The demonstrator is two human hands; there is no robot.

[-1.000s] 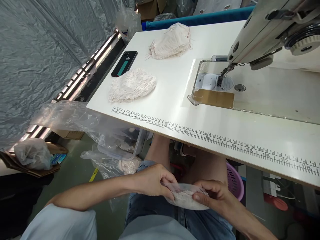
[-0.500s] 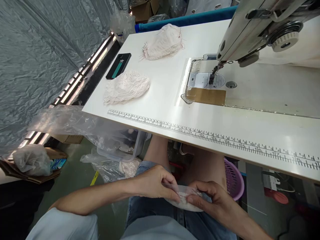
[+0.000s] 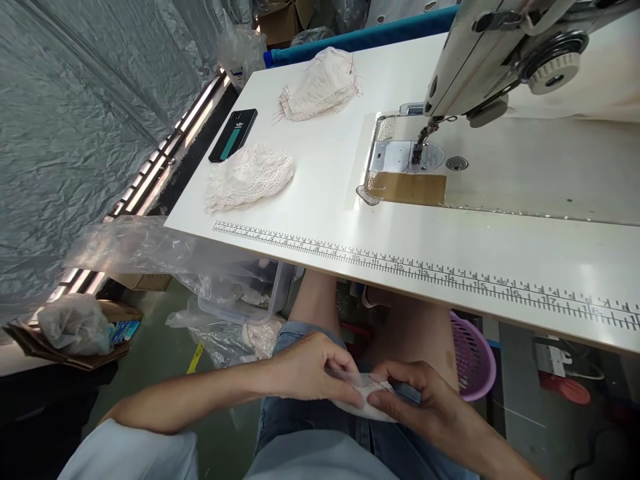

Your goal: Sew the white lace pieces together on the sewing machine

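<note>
Over my lap, below the table edge, my left hand [image 3: 310, 370] and my right hand [image 3: 417, 400] both pinch a small clear plastic bag of white lace pieces [image 3: 367, 400]; the fingertips of the two hands almost meet at its top. Both hands are closed on it. On the white sewing table [image 3: 350, 220] lie a lace piece [image 3: 247, 177] near the front left and a stack of lace pieces [image 3: 320, 83] further back. The sewing machine [image 3: 500, 60] stands at the right, its needle [image 3: 416, 150] over the metal plate.
A black phone [image 3: 233, 135] lies at the table's left edge. A printed ruler [image 3: 415, 270] runs along the front edge. Under the table are a purple basket [image 3: 473, 357], a clear plastic box [image 3: 250, 297] and crumpled plastic bags [image 3: 145, 247]. Grey sheeting hangs at the left.
My hands have drawn closer together on the bag, folding it smaller. The view has shifted slightly right and up; the things on the table have not moved.
</note>
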